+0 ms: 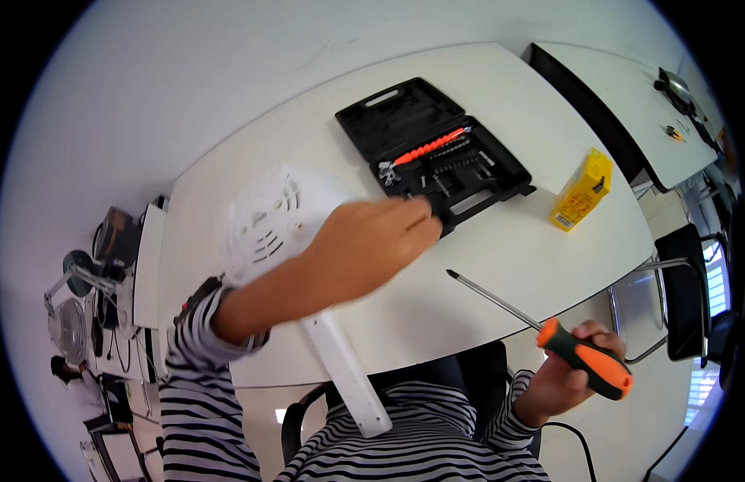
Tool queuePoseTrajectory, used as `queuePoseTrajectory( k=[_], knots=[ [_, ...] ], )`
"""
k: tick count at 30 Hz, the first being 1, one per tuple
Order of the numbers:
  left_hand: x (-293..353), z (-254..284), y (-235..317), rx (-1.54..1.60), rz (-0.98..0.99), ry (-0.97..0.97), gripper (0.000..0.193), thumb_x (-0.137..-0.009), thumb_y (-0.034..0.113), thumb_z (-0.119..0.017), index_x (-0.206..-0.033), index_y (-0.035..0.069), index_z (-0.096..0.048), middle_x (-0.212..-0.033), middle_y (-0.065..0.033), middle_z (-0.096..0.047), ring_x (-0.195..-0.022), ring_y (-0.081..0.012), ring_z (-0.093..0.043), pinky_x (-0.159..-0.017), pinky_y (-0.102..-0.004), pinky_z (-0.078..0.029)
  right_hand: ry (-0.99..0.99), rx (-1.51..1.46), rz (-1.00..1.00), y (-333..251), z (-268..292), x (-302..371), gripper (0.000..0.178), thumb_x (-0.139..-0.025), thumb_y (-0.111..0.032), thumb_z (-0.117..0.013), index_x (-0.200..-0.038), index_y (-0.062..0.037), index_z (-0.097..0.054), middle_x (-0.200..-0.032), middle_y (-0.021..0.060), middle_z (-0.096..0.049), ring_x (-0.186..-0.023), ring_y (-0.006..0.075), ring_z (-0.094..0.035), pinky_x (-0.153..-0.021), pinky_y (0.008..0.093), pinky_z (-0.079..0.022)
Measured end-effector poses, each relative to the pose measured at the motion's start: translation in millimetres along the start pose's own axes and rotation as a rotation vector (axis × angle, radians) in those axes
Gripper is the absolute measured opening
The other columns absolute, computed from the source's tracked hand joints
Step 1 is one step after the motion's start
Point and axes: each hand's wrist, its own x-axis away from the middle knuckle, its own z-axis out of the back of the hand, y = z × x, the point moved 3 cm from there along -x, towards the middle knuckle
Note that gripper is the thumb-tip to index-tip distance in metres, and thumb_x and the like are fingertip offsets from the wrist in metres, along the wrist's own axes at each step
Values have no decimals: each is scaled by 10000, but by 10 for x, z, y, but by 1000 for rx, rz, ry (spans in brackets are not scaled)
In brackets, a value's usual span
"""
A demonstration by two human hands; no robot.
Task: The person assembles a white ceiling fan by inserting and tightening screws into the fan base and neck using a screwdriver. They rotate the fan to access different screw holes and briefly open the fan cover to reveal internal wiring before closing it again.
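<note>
My right hand (567, 371) is wrapped round the orange-and-black handle of a screwdriver (501, 302), its shaft pointing up and left over the table's near edge. My left hand (371, 247) is stretched across the table, just short of the near edge of an open black tool case (461, 186). Its fingers are curled together; whatever they hold, if anything, is hidden. In the case lie an orange flexible shaft (430, 149) and several small bits. Beneath my left forearm is a white plastic housing (256, 229) with slots and holes; a long flat white piece (346, 373) sticks out past the table edge.
A yellow carton (581, 191) stands on the white table (541, 277) to the right of the case. Beyond it is another table (621, 88). A black chair (684, 281) is at the right. Side tables with a lamp (79, 273) and a person (79, 386) are far left.
</note>
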Motion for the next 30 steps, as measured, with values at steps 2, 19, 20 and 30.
queuePoseTrajectory(
  k=[2, 19, 20, 30],
  knots=[
    [362, 179, 200, 105, 129, 100, 120, -701, 86, -663, -773, 44, -575, -765, -41, -595, -638, -168, -596, -495, -278, -458, 46, -181, -15, 21, -3, 43, 523, -711, -331, -700, -989, -5, -401, -904, 91, -422, -816, 176, -504, -547, 198, -511],
    [1275, 163, 469, 190, 517, 398, 194, -652, 9, -695, -819, -3, -598, -748, -67, -587, -575, -165, -569, -461, -234, -448, -427, -368, -168, 155, -451, 164, 481, -726, -250, -673, -1018, 9, -391, -942, 94, -421, -817, 182, -511, -672, 265, -572],
    [1297, 158, 461, 189, 519, 408, 194, -651, 11, -695, -819, -1, -599, -748, -65, -586, -573, -164, -568, -460, -233, -448, -430, -393, -193, 143, -474, 165, 480, -722, -243, -676, -1015, 10, -392, -939, 95, -420, -821, 183, -513, -676, 264, -571],
    [1487, 250, 439, 209, 628, 406, 217, -628, -14, -719, -827, -3, -634, -779, -84, -618, -634, -186, -604, -521, -249, -486, -424, -348, -202, 137, -648, 230, 484, -704, -237, -687, -997, 17, -396, -916, 99, -422, -830, 186, -529, -637, 237, -569]
  ],
)
